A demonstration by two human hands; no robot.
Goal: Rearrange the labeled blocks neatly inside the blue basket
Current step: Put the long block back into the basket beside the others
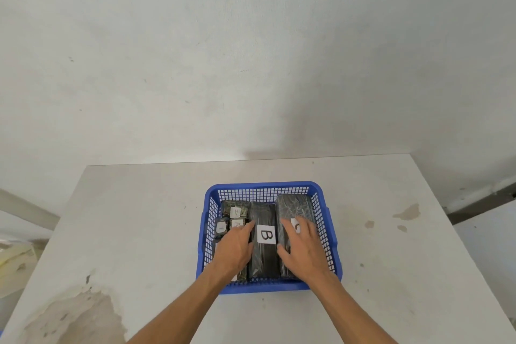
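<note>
Both forearms reach into the blue basket [326, 232] on the table [139, 218]. Right hand [303, 246] lies flat, fingers spread, on the right block [293, 208]; left hand [236, 248] rests loosely open on small blocks [236, 212] beside block B [264, 257].

Left hand [234, 246] and right hand [303, 246] reach forward, palms down.

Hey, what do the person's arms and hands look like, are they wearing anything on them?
Both forearms are bare, with no sleeves in view. The left hand and right hand wear no gloves, and no rings, watch or wristband show.
</note>
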